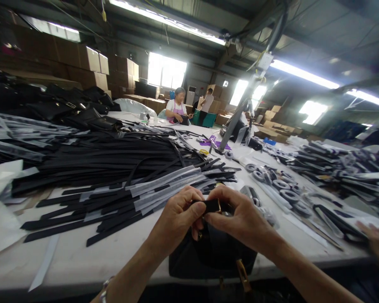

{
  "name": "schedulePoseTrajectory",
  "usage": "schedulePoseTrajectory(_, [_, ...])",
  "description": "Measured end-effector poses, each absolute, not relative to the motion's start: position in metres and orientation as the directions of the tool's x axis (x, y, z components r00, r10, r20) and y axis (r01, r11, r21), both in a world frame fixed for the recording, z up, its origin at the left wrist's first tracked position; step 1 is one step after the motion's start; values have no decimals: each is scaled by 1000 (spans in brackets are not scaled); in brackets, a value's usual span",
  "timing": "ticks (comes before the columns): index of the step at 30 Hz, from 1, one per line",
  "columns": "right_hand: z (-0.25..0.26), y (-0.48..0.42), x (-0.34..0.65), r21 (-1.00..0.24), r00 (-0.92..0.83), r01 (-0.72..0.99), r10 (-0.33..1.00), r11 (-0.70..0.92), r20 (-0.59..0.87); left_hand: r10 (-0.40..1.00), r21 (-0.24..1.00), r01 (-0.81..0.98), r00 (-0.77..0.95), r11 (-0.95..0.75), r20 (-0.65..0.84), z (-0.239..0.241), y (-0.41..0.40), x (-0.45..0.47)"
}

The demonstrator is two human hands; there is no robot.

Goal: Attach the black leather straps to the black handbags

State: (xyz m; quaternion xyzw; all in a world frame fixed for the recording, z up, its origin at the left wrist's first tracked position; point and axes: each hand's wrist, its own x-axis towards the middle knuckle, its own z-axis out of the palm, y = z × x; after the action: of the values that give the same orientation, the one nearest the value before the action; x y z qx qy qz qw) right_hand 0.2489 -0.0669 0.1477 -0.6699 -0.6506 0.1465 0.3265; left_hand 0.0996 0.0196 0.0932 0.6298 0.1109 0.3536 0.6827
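Note:
Between my hands is a black strap (211, 205) with a gold-coloured buckle (220, 205) at its right side. My left hand (185, 210) pinches the strap's left part between thumb and fingers. From the right, my right hand (236, 212) closes on the strap at the buckle, its thumb below and its fingers above. Just under both hands a black bag (189, 261) rests at the table's front edge, with a gold-coloured metal piece (243, 275) low on its right. Part of the bag is hidden by my hands and wrists.
Black straps (113, 160) lie in a large heap to the left, some in whitish wrapping. Tape rolls (281, 184) lie right of centre beside a slanted metal post (236, 122). Another person's hand (377, 240) touches black pieces at far right. A seated person (177, 107) works across the table.

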Motion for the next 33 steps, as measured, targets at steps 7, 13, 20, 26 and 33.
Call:
schedulePoseTrajectory(7, [149,-69,249,-524,115,850,954,50,278,695,930,-293,621,-222,361,92,17,101])
schedulePoseTrajectory(13, [151,-70,255,-615,137,788,970,15,200,688,887,-205,568,-414,452,91,16,103])
schedulePoseTrajectory(20, [154,-67,258,-687,102,725,980,43,169,562,623,0,432,-782,706,90,13,105])
schedulePoseTrajectory(26, [157,-70,265,-744,68,668,997,-20,35,334,395,-8,517,-919,788,86,14,106])
schedulePoseTrajectory(33, [158,-69,272,-755,60,655,998,-41,-2,361,363,93,478,-927,801,83,8,108])
